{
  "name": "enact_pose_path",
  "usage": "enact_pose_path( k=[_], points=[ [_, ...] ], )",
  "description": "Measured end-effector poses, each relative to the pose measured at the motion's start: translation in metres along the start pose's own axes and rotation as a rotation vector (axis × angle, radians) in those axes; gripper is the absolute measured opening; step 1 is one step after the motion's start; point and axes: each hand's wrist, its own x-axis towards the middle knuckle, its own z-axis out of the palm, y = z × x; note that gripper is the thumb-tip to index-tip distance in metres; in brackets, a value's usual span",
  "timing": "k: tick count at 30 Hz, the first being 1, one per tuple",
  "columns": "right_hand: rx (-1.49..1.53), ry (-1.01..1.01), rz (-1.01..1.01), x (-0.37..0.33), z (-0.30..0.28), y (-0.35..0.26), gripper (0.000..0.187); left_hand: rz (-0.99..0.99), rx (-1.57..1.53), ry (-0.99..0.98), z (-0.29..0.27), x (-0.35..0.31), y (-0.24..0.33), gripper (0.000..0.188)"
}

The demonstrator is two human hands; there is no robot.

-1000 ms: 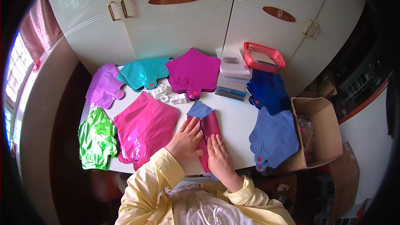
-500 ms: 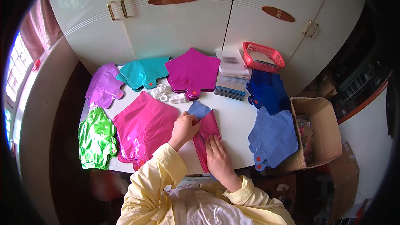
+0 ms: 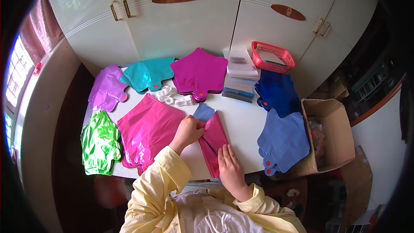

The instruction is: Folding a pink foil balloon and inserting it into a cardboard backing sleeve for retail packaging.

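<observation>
On the white table (image 3: 246, 138) in front of me lies a folded pink foil balloon (image 3: 217, 129), with a light blue piece of foil (image 3: 205, 112) showing at its far end. My left hand (image 3: 188, 133) pinches the balloon's left edge with thumb and finger. Fingers stretched and close together, my right hand (image 3: 232, 168) rests flat along the lower right edge of the balloon. A stack of flat pink star balloons (image 3: 148, 129) is just left of my left hand. Right of my right hand lie light blue star balloons (image 3: 283, 142).
Around the table lie green (image 3: 101, 144), lilac (image 3: 108, 88), teal (image 3: 148, 74), magenta (image 3: 200, 73) and dark blue balloons (image 3: 277, 92). White rolls (image 3: 169, 96), stacked clear sleeves (image 3: 239, 67) and a red basket (image 3: 280, 67) sit toward the back. An open cardboard box (image 3: 334, 133) stands at the right.
My right hand has slid slightly right and nearer to me along the balloon. My left hand has shifted a little left, and the pink fold looks wider.
</observation>
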Motion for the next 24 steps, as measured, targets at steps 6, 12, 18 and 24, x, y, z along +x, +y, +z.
enact_pose_path(
  k=[6,12,18,24],
  points=[
    [0.038,0.028,-0.022,-0.012,-0.005,0.004,0.033,0.021,-0.028,-0.013,-0.001,0.0,0.0,0.012],
    [0.067,0.002,-0.035,-0.018,-0.007,0.008,0.03,-0.003,-0.045,-0.017,-0.002,-0.001,0.001,0.012],
    [0.094,-0.018,-0.138,-0.018,-0.008,0.015,0.033,0.012,-0.023,-0.002,-0.001,-0.001,0.0,0.014],
    [0.116,-0.032,-0.128,-0.018,-0.01,0.016,0.032,0.015,-0.02,-0.015,-0.003,-0.002,0.001,0.015]
  ],
)
